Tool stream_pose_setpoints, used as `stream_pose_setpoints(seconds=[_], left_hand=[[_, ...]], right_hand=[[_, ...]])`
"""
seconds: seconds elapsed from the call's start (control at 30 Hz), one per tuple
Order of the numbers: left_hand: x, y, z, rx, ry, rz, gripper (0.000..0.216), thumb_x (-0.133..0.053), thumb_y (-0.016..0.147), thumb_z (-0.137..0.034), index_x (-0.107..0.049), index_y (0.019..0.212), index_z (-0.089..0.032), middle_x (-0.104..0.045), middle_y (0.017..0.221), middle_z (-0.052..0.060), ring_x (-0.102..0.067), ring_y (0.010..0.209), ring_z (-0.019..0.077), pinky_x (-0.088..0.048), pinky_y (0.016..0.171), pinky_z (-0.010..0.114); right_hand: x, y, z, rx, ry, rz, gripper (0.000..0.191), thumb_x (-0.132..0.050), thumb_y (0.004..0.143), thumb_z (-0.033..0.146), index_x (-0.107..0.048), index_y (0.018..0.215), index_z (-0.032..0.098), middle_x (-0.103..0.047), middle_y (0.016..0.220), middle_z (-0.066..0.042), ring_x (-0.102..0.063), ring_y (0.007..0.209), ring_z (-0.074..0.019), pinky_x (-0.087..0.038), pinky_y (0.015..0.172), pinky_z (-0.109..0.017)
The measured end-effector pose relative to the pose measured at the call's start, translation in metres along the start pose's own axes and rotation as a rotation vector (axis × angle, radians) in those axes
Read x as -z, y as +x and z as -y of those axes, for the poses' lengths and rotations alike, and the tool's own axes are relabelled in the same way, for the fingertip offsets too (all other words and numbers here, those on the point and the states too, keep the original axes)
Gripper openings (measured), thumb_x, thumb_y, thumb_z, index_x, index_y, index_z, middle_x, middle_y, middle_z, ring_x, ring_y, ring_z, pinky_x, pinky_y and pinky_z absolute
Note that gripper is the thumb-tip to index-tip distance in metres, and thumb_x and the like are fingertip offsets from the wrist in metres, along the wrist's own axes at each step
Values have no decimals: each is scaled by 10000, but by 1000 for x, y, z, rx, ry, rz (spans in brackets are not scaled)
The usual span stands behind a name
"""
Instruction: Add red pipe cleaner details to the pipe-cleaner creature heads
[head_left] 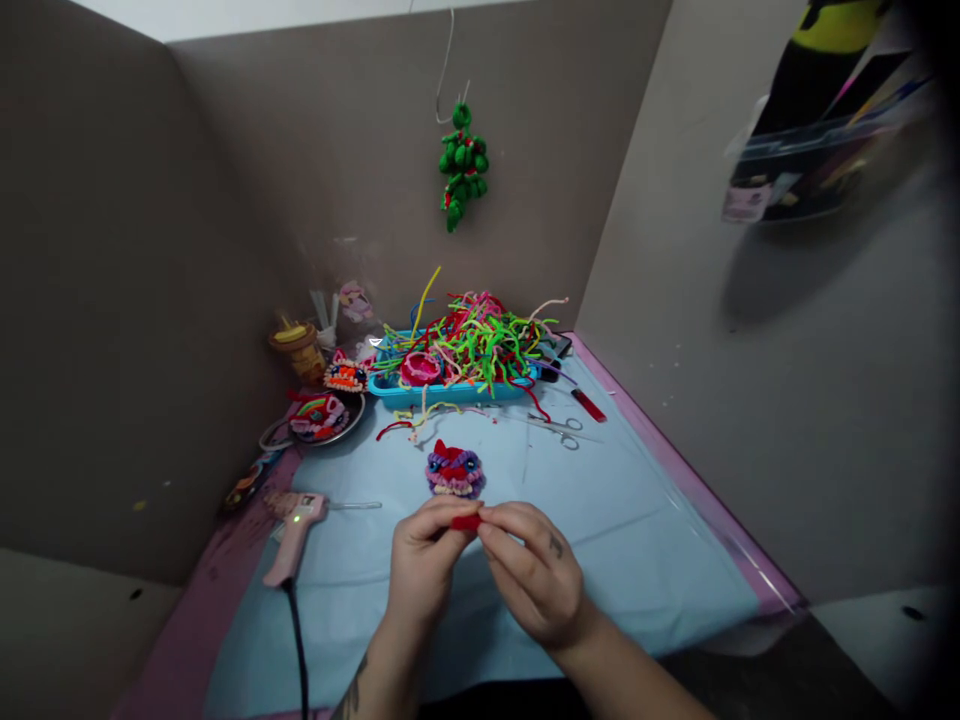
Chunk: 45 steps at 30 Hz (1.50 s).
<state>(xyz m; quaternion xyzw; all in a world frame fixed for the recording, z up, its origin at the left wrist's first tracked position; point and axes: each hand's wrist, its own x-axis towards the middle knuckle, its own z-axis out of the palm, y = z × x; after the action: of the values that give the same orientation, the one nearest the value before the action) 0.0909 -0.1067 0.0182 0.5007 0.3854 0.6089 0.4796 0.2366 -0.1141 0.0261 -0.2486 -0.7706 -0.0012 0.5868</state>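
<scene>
Between the fingertips of my left hand and my right hand is a small red fuzzy piece, pinched from both sides. It looks like pipe cleaner; its full shape is partly covered by my fingers. Just beyond my hands, on the light blue cloth, lies a small pipe-cleaner animal head in red, purple and pink with two dark blue eyes and a pointed red ear on its left side.
A pink glue gun with a green light lies at left, its black cord running toward me. Behind are a blue tray heaped with pipe cleaners, scissors, a red-handled tool and a round dish holding a colourful piece. Grey panels enclose the table.
</scene>
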Motion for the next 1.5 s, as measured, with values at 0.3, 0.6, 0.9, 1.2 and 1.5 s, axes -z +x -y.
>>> stream_pose_setpoints(seconds=[0.3, 0.6, 0.9, 1.2, 1.5], left_hand=[[3, 3, -8, -178, 181, 44, 228, -691, 735, -109, -761, 851, -292, -738, 835, 8, -669, 773, 125, -534, 720, 203], [8, 7, -11, -236, 168, 96, 247, -707, 722, -96, -760, 861, -293, -745, 824, 12, -681, 753, 130, -545, 708, 204], [7, 8, -12, -232, 154, 116, 163, -711, 729, -148, -767, 822, -268, -746, 797, 43, -681, 731, 160, -554, 686, 251], [2, 5, -14, -184, 167, 53, 173, -715, 694, -115, -763, 786, -253, -739, 789, 36, -675, 739, 160, -542, 704, 261], [9, 3, 4, 39, 14, 15, 250, -766, 659, -245, -717, 897, -185, -711, 889, 72, -642, 780, 172, -524, 728, 287]], right_hand=[[4, 1, 0, 55, -53, 38, 460, -495, 824, 27, -522, 1272, 127, -655, 1004, -143, -626, 986, -213, -577, 782, -341], [9, 8, 1, 85, -2, 77, 411, -473, 851, 36, -527, 1251, 110, -668, 979, -141, -625, 991, -202, -573, 773, -322], [10, 9, 2, 96, 17, 73, 396, -492, 846, 41, -544, 1233, 111, -658, 992, -136, -639, 969, -211, -577, 782, -317], [10, 9, 2, 92, 36, 65, 442, -499, 831, 22, -517, 1264, 107, -658, 975, -138, -634, 960, -210, -576, 755, -328], [8, 2, 1, -5, 39, 38, 477, -514, 833, 28, -495, 1284, 181, -652, 978, -112, -632, 938, -185, -576, 740, -319]])
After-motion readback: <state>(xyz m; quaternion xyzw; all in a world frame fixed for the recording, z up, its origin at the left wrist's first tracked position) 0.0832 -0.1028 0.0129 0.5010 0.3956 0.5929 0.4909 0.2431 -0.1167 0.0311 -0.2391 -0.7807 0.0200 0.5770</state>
